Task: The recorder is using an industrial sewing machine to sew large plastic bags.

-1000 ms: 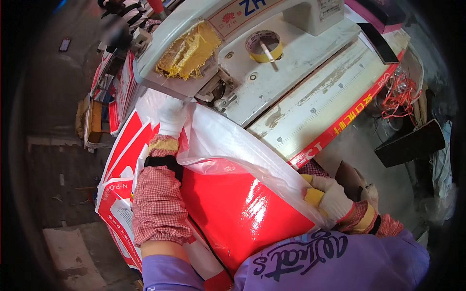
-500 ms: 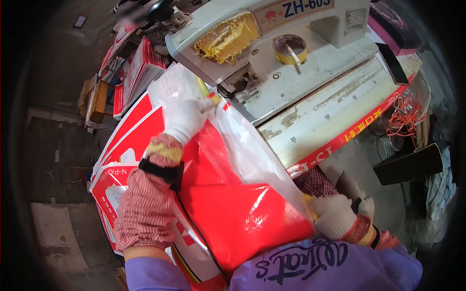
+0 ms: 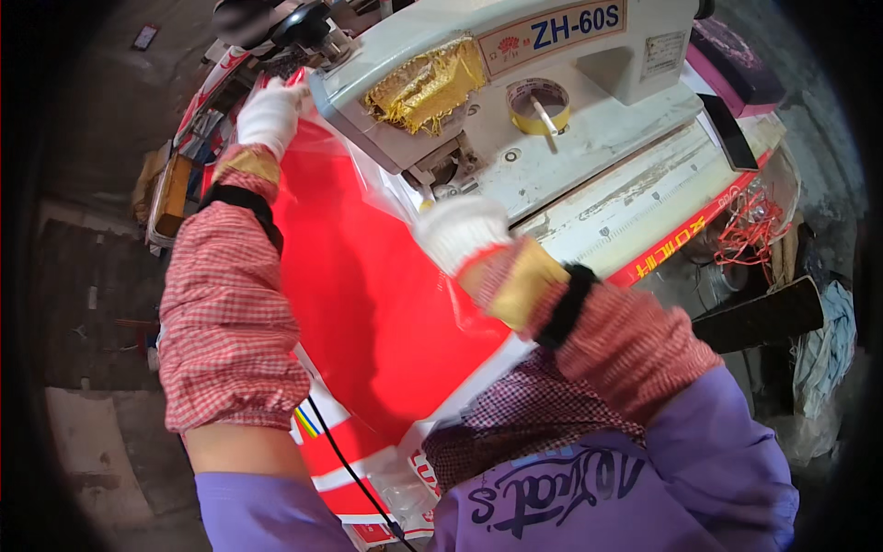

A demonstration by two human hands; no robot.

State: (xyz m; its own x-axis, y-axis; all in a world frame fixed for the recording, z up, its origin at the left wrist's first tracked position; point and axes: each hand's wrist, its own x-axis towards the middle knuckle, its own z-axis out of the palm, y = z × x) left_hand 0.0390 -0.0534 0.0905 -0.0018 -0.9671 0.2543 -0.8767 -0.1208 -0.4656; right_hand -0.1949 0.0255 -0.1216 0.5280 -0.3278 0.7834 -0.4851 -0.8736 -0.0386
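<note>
A red-and-white woven plastic bag [image 3: 340, 276] with a clear film liner lies spread in front of me, along the near side of a sewing machine [image 3: 529, 138]. My left hand [image 3: 269, 115], in a white knit glove, is closed on the bag's far edge, left of the machine head. My right hand [image 3: 460, 232], gloved too and a little blurred, is at the bag's right edge, just below the needle area. Its fingers are curled at the edge of the bag and film, with the tips partly hidden.
On the machine bed lies a yellow tape roll [image 3: 538, 106] with a white stick across it. A dark phone-like slab [image 3: 728, 133] rests farther right. Red string [image 3: 754, 225] hangs in a tangle by the table's right end. A black cable [image 3: 354, 478] crosses the bag's near part.
My left hand has moved far and left. My right hand has come up from the near right to the machine's needle area. The bag's red face is now stretched out, its folded-over part opened.
</note>
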